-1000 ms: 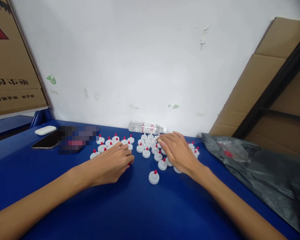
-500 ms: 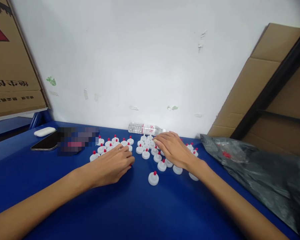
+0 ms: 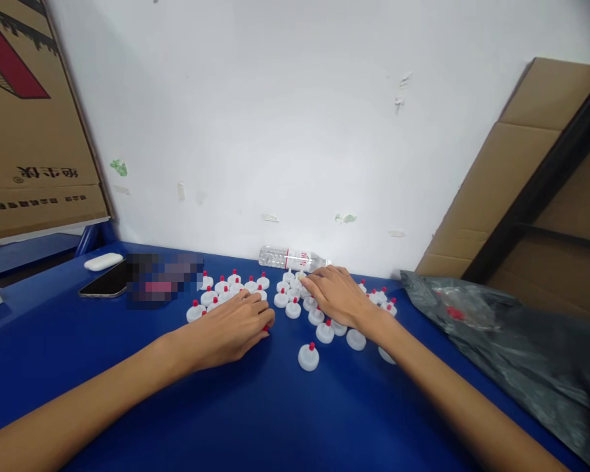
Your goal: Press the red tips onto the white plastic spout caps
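My left hand (image 3: 233, 328) is low over the table, beside the left group of white caps with red tips (image 3: 195, 311). Its fingers are curled together, and a small red tip (image 3: 265, 329) shows at the fingertips. My right hand (image 3: 341, 298) reaches over the right group, fingers stretched forward and thumb apart, close to white nozzle caps without red tips (image 3: 290, 275). What lies beneath its palm is hidden. One red-tipped white cap (image 3: 308, 357) stands by itself between my forearms. Others (image 3: 325, 332) stand near my right wrist.
A clear plastic bottle (image 3: 295, 257) lies against the wall behind the caps. To the left are a phone (image 3: 103, 282), a white case (image 3: 103, 262) and a blurred-out item. A dark plastic bag (image 3: 501, 347) covers the right side, before leaning cardboard (image 3: 496, 177).
The whole view has shifted slightly, so things appear a little farther right and lower. Both hands keep nearly the same places among the caps.
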